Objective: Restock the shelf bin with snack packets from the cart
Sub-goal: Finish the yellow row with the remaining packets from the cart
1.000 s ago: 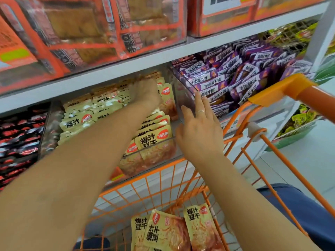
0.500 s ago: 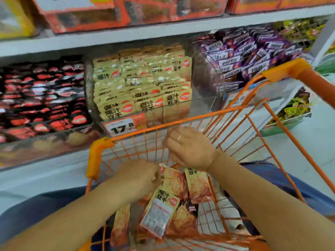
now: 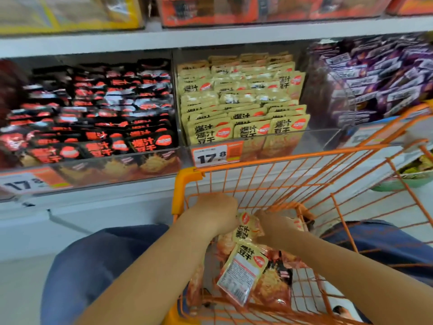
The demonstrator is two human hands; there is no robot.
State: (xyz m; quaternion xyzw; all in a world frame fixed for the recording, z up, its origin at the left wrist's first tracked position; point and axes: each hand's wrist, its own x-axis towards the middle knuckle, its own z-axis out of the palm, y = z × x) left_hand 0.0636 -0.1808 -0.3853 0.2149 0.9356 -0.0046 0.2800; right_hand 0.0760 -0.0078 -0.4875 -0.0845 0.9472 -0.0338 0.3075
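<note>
Both my hands are down inside the orange wire cart (image 3: 276, 158). My left hand (image 3: 216, 213) and my right hand (image 3: 273, 225) grip the same yellow snack packet (image 3: 247, 228) between them, fingers curled round its edges. Several more yellow packets (image 3: 243, 273) lie loose below it in the cart. Straight ahead on the shelf stands the clear bin (image 3: 243, 109), packed with rows of the same yellow packets behind a clear front wall with a 17.8 price tag (image 3: 212, 157).
A bin of black and red packets (image 3: 93, 113) sits left of the yellow bin and a bin of purple packets (image 3: 379, 76) sits right. Orange and yellow boxes (image 3: 234, 8) fill the shelf above. My blue-clad knees (image 3: 93, 266) flank the cart.
Both hands came down from the shelf bin into the cart and closed on a yellow packet. The view dropped and swung left, bringing the black packet bin into sight.
</note>
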